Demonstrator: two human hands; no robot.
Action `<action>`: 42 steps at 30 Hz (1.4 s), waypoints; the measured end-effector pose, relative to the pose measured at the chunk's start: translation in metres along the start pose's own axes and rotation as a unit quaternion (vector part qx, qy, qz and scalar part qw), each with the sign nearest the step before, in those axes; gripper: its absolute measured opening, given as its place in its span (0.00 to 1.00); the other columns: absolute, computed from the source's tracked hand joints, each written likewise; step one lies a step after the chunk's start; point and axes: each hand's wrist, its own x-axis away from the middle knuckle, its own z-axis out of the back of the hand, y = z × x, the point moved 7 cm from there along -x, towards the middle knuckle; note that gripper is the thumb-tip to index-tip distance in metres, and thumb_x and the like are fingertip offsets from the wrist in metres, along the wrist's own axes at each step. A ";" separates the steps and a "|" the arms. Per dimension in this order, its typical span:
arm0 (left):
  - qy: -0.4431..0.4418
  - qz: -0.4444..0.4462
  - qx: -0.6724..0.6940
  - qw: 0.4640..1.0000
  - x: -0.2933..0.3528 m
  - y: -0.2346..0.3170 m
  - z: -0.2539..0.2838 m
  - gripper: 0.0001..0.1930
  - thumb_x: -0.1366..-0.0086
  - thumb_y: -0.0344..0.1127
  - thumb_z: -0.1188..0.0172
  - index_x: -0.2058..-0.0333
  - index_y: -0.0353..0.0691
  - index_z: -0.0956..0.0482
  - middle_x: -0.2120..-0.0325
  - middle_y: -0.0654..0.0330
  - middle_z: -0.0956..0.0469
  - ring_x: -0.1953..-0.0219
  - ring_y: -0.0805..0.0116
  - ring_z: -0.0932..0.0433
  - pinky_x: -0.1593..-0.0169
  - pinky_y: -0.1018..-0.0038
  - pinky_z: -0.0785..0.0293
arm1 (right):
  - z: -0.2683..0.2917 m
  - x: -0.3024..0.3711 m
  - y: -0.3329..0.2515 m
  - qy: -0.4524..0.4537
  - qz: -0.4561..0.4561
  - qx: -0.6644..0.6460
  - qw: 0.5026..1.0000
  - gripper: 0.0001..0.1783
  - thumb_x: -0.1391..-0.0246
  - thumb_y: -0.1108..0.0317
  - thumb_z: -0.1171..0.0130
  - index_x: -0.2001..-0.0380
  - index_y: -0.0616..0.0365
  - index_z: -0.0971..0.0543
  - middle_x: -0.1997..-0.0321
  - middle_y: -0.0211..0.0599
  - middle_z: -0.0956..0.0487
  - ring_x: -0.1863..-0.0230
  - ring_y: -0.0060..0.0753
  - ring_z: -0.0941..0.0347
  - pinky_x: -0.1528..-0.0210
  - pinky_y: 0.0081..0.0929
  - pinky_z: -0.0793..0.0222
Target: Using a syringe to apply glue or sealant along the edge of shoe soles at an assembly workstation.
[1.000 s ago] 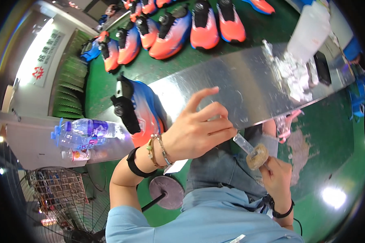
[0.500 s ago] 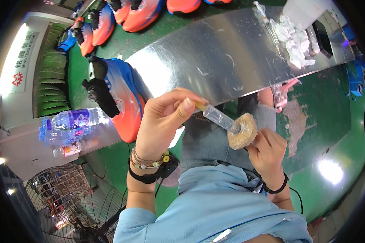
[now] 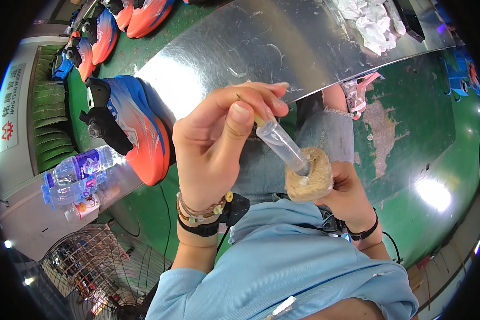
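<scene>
My left hand (image 3: 210, 138) is closed, thumb and fingers pinching the yellowish end of a clear plastic tube (image 3: 282, 143). The tube slants down to the right, and its lower end meets the face of a thick, fuzzy tan pad (image 3: 307, 188). Whether the tube's end enters the pad or only rests on it I cannot tell. Behind the pad my right hand (image 3: 349, 194) is closed, gripping it from the right; its fingertips are hidden. A blue and orange running shoe (image 3: 149, 136) with black fittings stands left of my left hand.
A metal tabletop (image 3: 224, 53) lies beyond my hands, with crumpled white paper (image 3: 370, 24) at its far right. More shoes (image 3: 104, 37) line the far left. Plastic bottles (image 3: 85, 165) lie at left, above a wire-caged fan (image 3: 98, 266). A pink-strapped item (image 3: 359, 96) shows past the table edge.
The view has shifted, so the shoes and table sit further up and left. My left hand's fingers have curled round the tube's yellow end, and the pad has turned a little.
</scene>
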 end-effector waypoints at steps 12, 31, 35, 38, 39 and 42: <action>-0.024 0.036 0.056 0.998 -0.016 0.002 -0.009 0.14 0.34 0.36 0.57 0.72 0.33 0.29 0.73 0.55 0.27 0.62 0.59 0.26 0.46 0.57 0.41 | -0.008 -0.006 0.011 -0.026 -0.090 -0.172 0.981 0.11 0.47 0.66 0.46 0.65 0.63 0.25 0.86 0.25 0.36 0.86 0.15 0.46 0.85 0.18 0.53; 0.012 0.050 -0.080 0.995 -0.033 0.004 -0.013 0.14 0.35 0.35 0.54 0.75 0.31 0.29 0.77 0.56 0.26 0.68 0.59 0.24 0.46 0.58 0.40 | -0.004 -0.016 0.015 -0.044 -0.024 -0.182 0.982 0.15 0.45 0.64 0.48 0.60 0.64 0.26 0.84 0.21 0.37 0.84 0.13 0.47 0.83 0.14 0.53; -0.003 0.061 -0.065 0.996 -0.035 -0.004 -0.018 0.14 0.35 0.36 0.54 0.75 0.30 0.29 0.78 0.56 0.27 0.68 0.59 0.24 0.46 0.56 0.41 | -0.015 -0.013 0.026 -0.086 -0.056 -0.338 0.936 0.17 0.45 0.61 0.49 0.59 0.64 0.28 0.86 0.20 0.41 0.85 0.15 0.52 0.83 0.16 0.58; -0.023 0.066 -0.066 0.995 -0.036 -0.005 -0.024 0.14 0.35 0.35 0.54 0.75 0.30 0.29 0.79 0.56 0.28 0.69 0.59 0.24 0.46 0.55 0.40 | -0.018 -0.010 0.024 -0.111 -0.064 -0.361 0.924 0.16 0.45 0.60 0.49 0.61 0.64 0.28 0.86 0.20 0.43 0.85 0.15 0.53 0.83 0.17 0.59; -0.036 0.065 -0.056 0.996 -0.036 -0.006 -0.026 0.15 0.35 0.36 0.55 0.75 0.31 0.29 0.79 0.56 0.28 0.69 0.59 0.24 0.46 0.54 0.40 | -0.019 -0.009 0.023 -0.116 -0.075 -0.361 0.922 0.16 0.46 0.60 0.49 0.63 0.64 0.28 0.86 0.20 0.43 0.85 0.15 0.53 0.83 0.17 0.59; -0.044 0.054 -0.006 0.998 -0.035 -0.009 -0.031 0.15 0.35 0.37 0.55 0.73 0.31 0.29 0.76 0.55 0.27 0.69 0.57 0.24 0.47 0.53 0.39 | -0.013 -0.008 0.025 -0.106 -0.056 -0.357 0.926 0.15 0.44 0.60 0.50 0.63 0.63 0.29 0.86 0.20 0.42 0.85 0.15 0.53 0.83 0.16 0.58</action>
